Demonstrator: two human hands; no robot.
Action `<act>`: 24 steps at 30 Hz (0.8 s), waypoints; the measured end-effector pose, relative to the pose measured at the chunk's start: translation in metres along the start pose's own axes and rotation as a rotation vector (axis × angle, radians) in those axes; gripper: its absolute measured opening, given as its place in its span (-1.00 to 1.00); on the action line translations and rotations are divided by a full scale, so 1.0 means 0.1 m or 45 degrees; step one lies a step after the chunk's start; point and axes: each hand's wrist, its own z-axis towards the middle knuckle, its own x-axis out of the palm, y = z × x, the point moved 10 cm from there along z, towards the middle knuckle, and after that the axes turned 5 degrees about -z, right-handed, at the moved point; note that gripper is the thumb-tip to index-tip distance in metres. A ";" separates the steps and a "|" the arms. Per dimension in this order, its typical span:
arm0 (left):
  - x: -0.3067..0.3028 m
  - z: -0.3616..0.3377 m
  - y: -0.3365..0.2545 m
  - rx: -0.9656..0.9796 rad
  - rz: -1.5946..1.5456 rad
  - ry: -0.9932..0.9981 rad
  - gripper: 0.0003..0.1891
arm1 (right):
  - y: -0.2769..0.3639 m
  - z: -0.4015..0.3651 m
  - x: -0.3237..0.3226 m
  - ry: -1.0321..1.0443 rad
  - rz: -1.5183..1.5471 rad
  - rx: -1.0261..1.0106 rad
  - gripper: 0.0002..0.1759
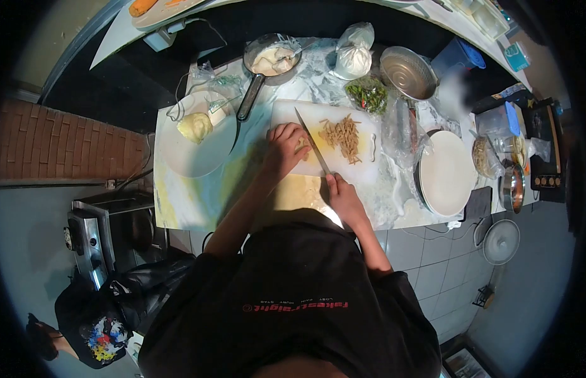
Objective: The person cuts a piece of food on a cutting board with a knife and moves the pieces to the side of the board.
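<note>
My right hand point(344, 196) is closed around the handle of a knife point(313, 138), whose long blade slants across a white cutting board point(286, 112) toward the far left. Left of the blade, my left hand point(285, 150) rests on the board with curled fingers, pressing on a light-brown piece of food point(303, 146) that they mostly cover. A loose heap of light-brown cut strips point(343, 137) lies on the board to the right of the blade.
A plate point(186, 157) with a pale yellow lump point(195, 128) stands at left. Behind the board are a saucepan point(274, 60), a white-filled bag point(354, 53), bagged greens point(367, 94) and a metal bowl point(408, 72). A large plate point(447, 173) is at right. Another person point(94, 321) is at lower left.
</note>
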 end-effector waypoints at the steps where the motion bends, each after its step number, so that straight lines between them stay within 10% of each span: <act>1: 0.00 -0.01 0.01 -0.003 0.002 -0.003 -0.74 | 0.01 0.00 -0.01 0.025 -0.016 0.043 -0.40; 24: -0.03 -0.16 0.05 -0.048 -0.043 -0.225 -0.77 | -0.06 -0.14 0.12 0.016 -0.040 0.047 -0.55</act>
